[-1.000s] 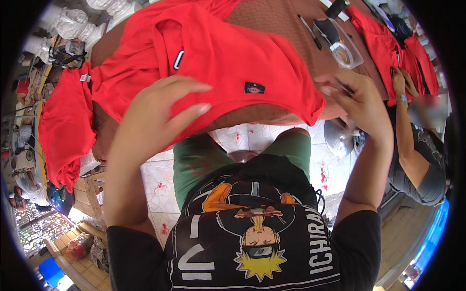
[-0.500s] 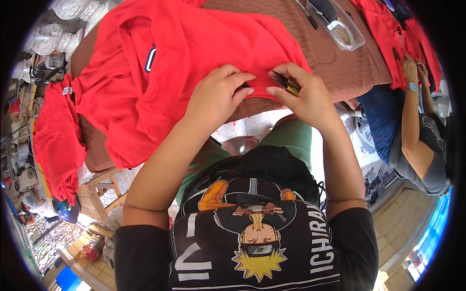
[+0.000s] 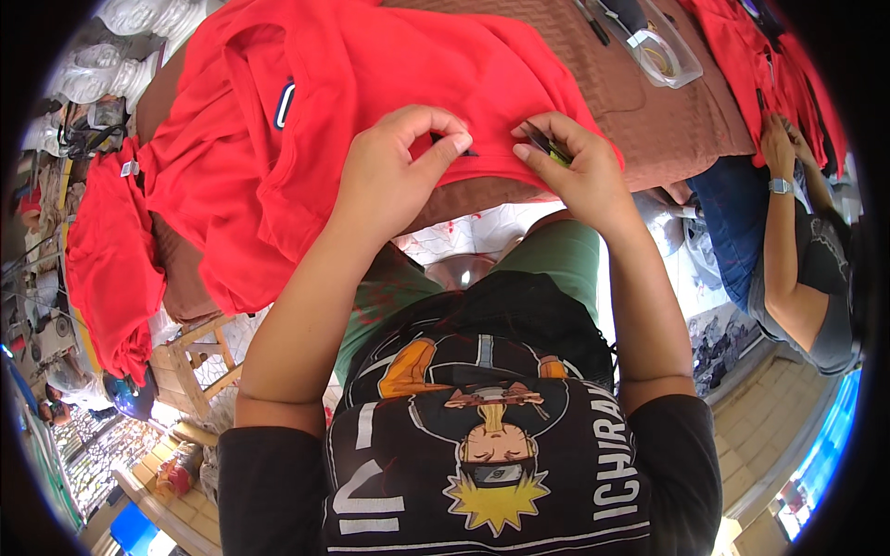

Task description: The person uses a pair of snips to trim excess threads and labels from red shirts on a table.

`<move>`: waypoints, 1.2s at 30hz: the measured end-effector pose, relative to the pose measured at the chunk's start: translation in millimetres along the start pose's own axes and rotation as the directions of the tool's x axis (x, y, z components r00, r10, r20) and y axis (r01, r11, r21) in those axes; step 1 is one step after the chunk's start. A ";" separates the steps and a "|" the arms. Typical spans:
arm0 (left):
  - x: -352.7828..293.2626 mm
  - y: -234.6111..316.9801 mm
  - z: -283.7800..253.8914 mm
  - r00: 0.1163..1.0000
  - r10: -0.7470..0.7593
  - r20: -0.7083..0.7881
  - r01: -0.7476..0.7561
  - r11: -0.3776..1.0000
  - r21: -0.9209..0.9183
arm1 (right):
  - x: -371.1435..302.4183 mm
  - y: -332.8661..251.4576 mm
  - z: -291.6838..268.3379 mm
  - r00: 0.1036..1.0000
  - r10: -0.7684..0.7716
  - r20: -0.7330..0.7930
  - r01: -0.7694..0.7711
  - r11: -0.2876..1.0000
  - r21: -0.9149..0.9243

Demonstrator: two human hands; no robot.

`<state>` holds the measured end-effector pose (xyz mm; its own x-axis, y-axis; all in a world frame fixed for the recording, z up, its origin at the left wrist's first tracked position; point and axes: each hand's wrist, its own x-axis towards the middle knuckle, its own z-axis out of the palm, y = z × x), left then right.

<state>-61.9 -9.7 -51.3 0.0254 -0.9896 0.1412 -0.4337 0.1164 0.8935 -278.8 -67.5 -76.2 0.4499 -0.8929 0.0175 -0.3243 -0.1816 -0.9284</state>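
Observation:
A red sweatshirt [image 3: 417, 69] lies spread over the table, its neckline toward the left and a dark-and-white emblem [image 3: 286, 105] near it. Over its near edge, my left hand [image 3: 394, 162] has thumb and forefinger pinched together; whatever they hold is too small to make out. A small dark patch [image 3: 468, 152] on the red cloth shows just beside those fingertips. My right hand [image 3: 584, 167], a short way to the right, grips small black-and-yellow thread snips [image 3: 549, 146], partly hidden by the fingers. Their dark tip points toward my left hand.
A brown quilted cloth [image 3: 677, 139] covers the table. At the back right sit a clear plastic box [image 3: 672, 65] and a black pen [image 3: 593, 23]. Another red garment [image 3: 116, 259] hangs at the left edge. To the right, a co-worker's hands [image 3: 779, 139] handle red cloth.
My left hand has lifted slightly up and left, away from the dark patch, widening the gap between my hands. The snips have turned a little in my right hand.

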 end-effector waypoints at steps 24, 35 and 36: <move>-53.3 24.9 -25.9 0.964 -0.249 0.096 0.178 0.867 0.465 | -29.4 -60.6 3.6 0.941 -0.119 0.318 0.139 0.989 -0.040; -13.0 -0.9 -19.6 0.974 -0.225 -0.002 0.225 0.974 0.031 | -1.4 -48.1 30.1 0.940 -0.313 0.133 0.328 0.938 -0.113; -13.6 -2.5 -19.3 0.973 -0.231 -0.005 0.231 0.973 0.003 | 1.7 -44.4 30.7 0.948 -0.297 0.113 0.310 0.943 -0.120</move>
<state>-43.8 5.1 -47.2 0.1297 -0.9893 -0.0672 -0.4188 -0.1161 0.9006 -238.1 -48.4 -46.4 0.6172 -0.7458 0.2507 -0.2660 -0.4976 -0.8256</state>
